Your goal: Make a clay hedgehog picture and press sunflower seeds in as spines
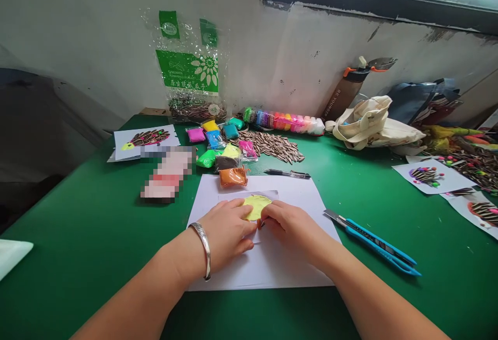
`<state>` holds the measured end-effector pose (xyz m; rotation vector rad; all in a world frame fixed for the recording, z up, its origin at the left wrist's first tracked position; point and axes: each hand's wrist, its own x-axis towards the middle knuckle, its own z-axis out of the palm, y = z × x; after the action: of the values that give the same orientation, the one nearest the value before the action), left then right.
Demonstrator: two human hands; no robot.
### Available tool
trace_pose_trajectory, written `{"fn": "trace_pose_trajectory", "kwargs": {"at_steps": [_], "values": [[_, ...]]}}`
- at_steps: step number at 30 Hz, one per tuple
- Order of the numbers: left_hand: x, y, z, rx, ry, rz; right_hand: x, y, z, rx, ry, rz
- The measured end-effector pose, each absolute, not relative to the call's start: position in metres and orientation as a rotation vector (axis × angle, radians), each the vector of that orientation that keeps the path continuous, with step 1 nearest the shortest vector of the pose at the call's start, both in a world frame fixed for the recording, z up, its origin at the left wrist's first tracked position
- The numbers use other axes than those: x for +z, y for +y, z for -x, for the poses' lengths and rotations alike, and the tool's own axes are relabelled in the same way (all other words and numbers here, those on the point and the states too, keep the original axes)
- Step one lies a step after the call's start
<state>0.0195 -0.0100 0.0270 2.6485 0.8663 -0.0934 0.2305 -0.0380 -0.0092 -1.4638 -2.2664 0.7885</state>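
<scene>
A flat yellow clay shape [257, 207] lies on a small white paper [238, 195], which rests on a larger white sheet [307, 195]. My left hand [225, 234], with a silver bangle at the wrist, lies on the papers with its fingers spread, fingertips touching the clay's left side. Bent and pinched together, the fingers of my right hand [290, 221] are at the clay's lower right edge. A small orange-brown piece [259, 223] shows at those fingertips beside something dark; what exactly they grip is partly hidden. Just beyond lies an orange clay packet [233, 176].
Behind are several coloured clay packets [213, 139], loose sunflower seeds [278, 145] and a seed bag [190, 78]. A pen [287, 173] lies above the sheet. A blue utility knife [373, 241], blade exposed, lies right. Decorated cards [431, 175], a cloth bag [365, 122] and a bottle [344, 94] stand farther off.
</scene>
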Motion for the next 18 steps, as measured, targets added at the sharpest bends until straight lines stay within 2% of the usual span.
{"fn": "trace_pose_trajectory", "kwargs": {"at_steps": [18], "values": [[0.028,-0.004,-0.014,0.017,0.855,-2.644,-0.002,-0.039,-0.229,0.833,-2.177,1.476]]}}
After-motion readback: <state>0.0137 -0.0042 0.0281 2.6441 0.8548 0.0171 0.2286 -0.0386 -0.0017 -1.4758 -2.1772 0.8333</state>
